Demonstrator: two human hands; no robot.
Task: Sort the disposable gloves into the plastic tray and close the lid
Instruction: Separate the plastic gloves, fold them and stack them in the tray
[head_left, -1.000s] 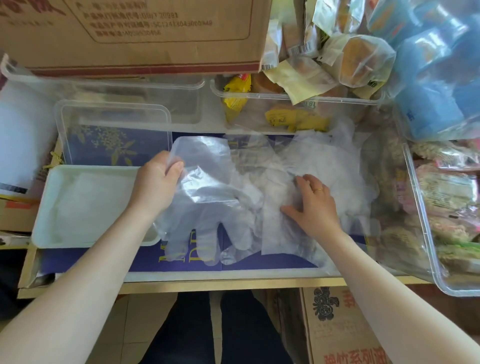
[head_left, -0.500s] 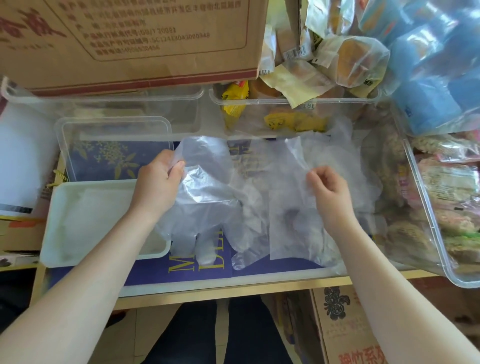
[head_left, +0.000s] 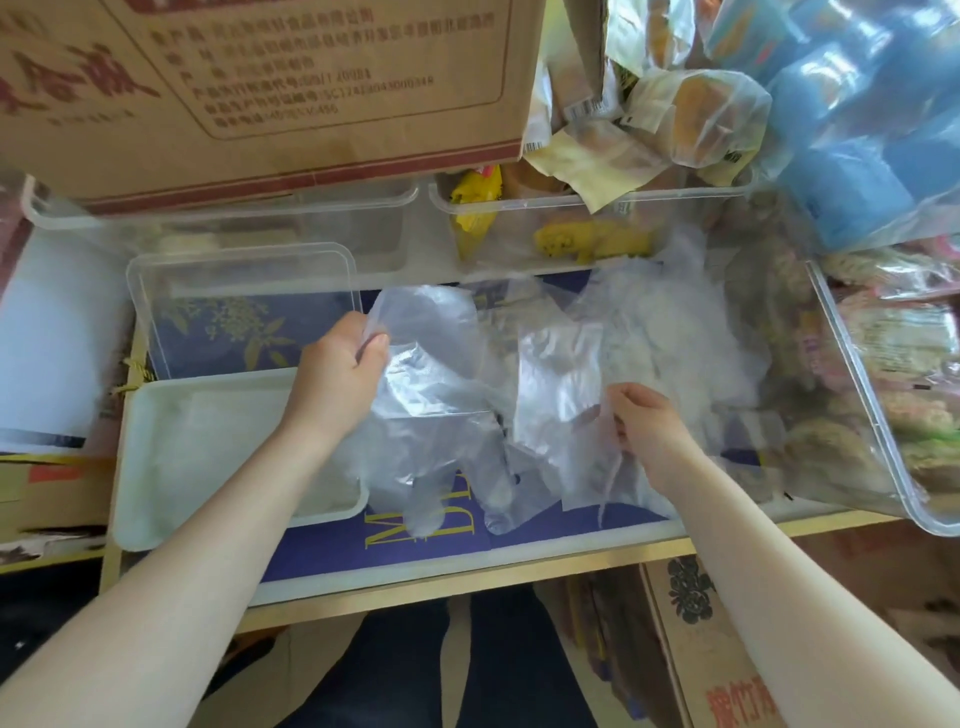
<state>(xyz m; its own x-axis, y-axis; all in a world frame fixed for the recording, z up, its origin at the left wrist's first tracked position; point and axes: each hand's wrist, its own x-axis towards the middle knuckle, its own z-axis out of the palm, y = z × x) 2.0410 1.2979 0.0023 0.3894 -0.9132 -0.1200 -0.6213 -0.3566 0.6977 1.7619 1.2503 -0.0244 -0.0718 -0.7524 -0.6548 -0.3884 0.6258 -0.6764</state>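
Both hands grip clear disposable gloves above the bench (head_left: 467, 561): the left hand (head_left: 337, 379) pinches the cuff of one glove (head_left: 436, 415), the right hand (head_left: 649, 431) pinches another glove (head_left: 561, 395) beside it. Left of them sits the white plastic tray (head_left: 156, 467), with its clear lid (head_left: 239, 312) lying just behind it.

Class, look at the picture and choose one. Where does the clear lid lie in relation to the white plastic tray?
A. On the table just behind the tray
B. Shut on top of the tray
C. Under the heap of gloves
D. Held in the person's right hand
A: the clear lid lies flat on the table just beyond the open white plastic tray, with neither hand on it.
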